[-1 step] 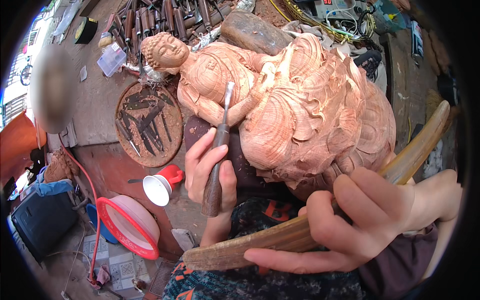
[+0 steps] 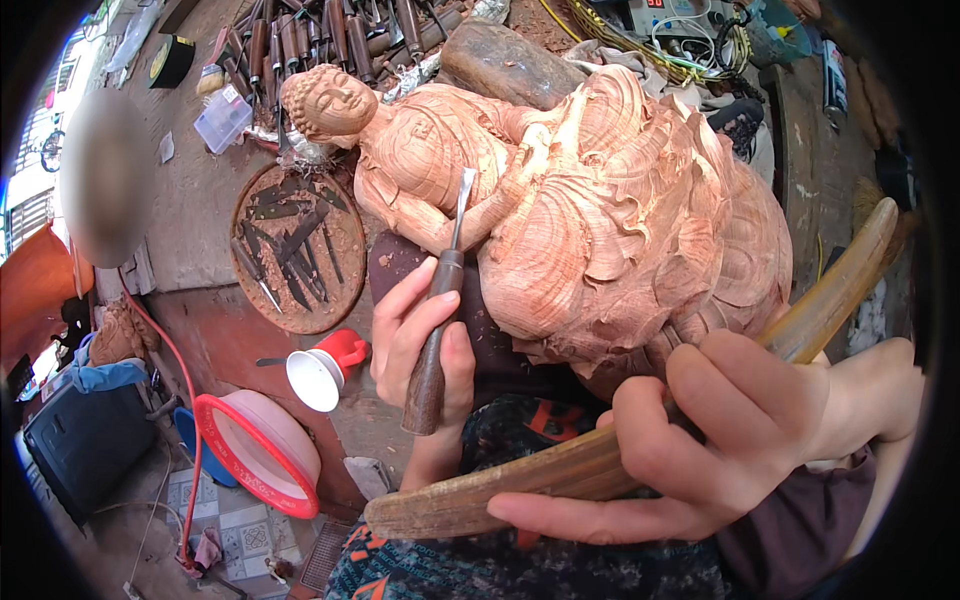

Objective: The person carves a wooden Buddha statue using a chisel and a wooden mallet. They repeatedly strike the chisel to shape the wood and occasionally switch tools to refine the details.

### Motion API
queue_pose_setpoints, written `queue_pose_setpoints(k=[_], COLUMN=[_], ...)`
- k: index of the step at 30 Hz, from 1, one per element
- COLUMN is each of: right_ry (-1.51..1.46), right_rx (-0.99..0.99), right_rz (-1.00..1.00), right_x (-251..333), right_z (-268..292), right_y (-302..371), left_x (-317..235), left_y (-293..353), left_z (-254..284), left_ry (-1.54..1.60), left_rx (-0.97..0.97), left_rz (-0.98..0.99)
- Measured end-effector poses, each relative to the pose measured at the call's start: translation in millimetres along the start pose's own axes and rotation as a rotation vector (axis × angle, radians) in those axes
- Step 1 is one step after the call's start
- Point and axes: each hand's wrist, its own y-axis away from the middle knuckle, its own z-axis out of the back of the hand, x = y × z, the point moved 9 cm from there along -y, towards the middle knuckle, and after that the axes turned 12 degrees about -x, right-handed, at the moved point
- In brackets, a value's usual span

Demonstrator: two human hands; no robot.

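Observation:
My left hand [image 2: 420, 350] is closed around the dark wooden handle of a chisel [image 2: 452, 262], its bright steel blade pointing up and away from me. My right hand [image 2: 720, 430] grips a long, curved, horn-like wooden stick [image 2: 540, 472], with the index finger stretched along it. The stick slants over my lap from lower left to upper right. Beyond both hands lies a pale reddish carved wooden figure [image 2: 420, 150], its head to the left and its broad folded base to the right. In this view the chisel's tip overlaps the figure's arm and chest; whether they touch, I cannot tell.
Left of the figure, a round board [image 2: 300, 310] holds several dark blades and wood shavings. A red and white cup [image 2: 318, 378] stands nearby. Many wooden-handled carving tools [image 2: 340, 35] lie behind the head. At lower left is a red-rimmed basin [image 2: 300, 505].
The chisel's tip has shifted very slightly to the right and toward me. Both hands keep their grips, and the figure has not visibly moved.

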Motion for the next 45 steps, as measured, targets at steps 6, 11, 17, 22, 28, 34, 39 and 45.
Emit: queue_pose_setpoints(k=[6,11,17,22,28,34,39,45], right_ry=[-0.059,0.069,-0.034,-0.015,-0.068,0.012,-0.127,-0.162], right_rx=[-0.013,0.085,0.005,0.019,0.002,0.197,0.159,0.249], right_rz=[-0.002,0.047,0.075,0.022,0.003,-0.071,-0.045,-0.001], right_x=[2.4,1.7,2.1,-4.9,-5.8,-17.4,-10.9,-4.0], right_z=[2.1,-9.6,-4.1,-2.3,0.7,-11.8,-12.9,-26.6], right_y=[-0.8,2.7,6.8,13.4,12.6,12.1,22.0,24.1], left_x=[-4.8,-4.1,4.1,-8.6,-11.5,-2.5,16.1,36.5], left_y=[0.4,2.0,-1.6,-3.1,-0.8,-9.2,3.2,4.5], left_z=[-4.3,-11.7,-12.5,-9.6,-14.8,-14.2,9.5,23.9], left_ry=[-0.051,-0.053,-0.024,-0.052,-0.071,0.007,0.1,0.165], left_rx=[-0.005,-0.014,-0.058,0.018,-0.017,-0.062,-0.03,0.033], left_rz=[-0.049,-0.004,-0.049,-0.053,-0.045,0.031,-0.001,0.15])
